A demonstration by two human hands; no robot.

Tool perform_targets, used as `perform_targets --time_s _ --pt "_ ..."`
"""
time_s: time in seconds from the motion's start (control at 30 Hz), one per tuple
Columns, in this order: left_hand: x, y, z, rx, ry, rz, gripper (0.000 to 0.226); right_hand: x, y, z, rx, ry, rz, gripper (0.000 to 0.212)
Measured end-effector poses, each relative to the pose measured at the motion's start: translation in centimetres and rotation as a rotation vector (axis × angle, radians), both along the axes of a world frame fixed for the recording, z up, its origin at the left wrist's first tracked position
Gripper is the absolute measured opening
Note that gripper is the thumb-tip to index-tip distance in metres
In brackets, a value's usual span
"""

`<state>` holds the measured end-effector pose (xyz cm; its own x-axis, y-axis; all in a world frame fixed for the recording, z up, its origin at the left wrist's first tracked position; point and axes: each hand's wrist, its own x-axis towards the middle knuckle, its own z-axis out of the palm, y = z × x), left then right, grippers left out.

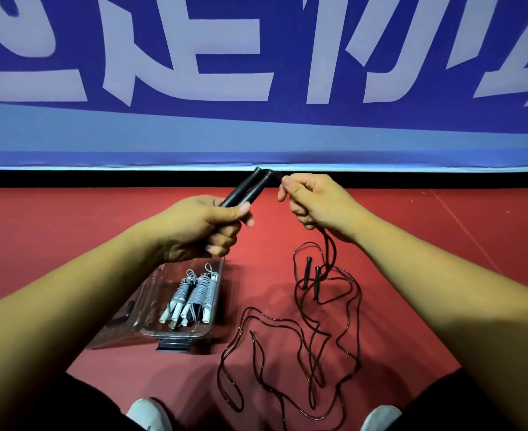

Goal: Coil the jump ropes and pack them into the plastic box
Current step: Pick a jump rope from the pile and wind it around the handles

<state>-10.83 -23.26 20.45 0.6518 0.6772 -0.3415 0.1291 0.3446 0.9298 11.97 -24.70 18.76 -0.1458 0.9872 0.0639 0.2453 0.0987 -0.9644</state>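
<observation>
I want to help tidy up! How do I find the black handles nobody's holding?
Look at the red floor under the blue banner, right of the clear plastic box. There, amid the loops of dark rope, lie two short black handles side by side. Unlike the gripped pair in the left hand, nobody holds them.

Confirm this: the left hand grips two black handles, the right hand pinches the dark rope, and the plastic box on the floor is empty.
The plastic box is not empty: the head view shows coiled grey ropes lying in it. The rest holds: the left hand grips two black handles, the right hand pinches the dark rope.
</observation>
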Motion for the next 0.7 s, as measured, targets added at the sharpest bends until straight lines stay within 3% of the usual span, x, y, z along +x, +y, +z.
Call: perform_targets --time_s 0.13,0.27,0.5,0.57,0.7 --pt "0.8 0.9 0.1 0.027 -0.269 0.280 0.020 -1.1 0.0 -0.3 -0.092 0.069 -0.001 0.027" --pt "0.6 2.2 -0.3 0.042 -0.348 0.597 0.022 -2.9 -1.0 -1.2 -0.262 0.138 0.108 0.030" --pt "1.3 2.8 -0.5 0.008 -0.388 0.669 0.034 -6.5 -2.0 -1.9 -0.254 0.085 0.048 0.016" --pt "1.4 3.0 -0.6 -0.024 -0.432 0.708 0.039 -6.9 -2.1 -1.9 -0.169 -0.011 -0.002 0.019" --pt "1.9 2.7 -0.9 -0.107 -0.407 0.718 0.033 -7.5 -2.2 -2.0 0.061 -0.461 0.028 0.032"
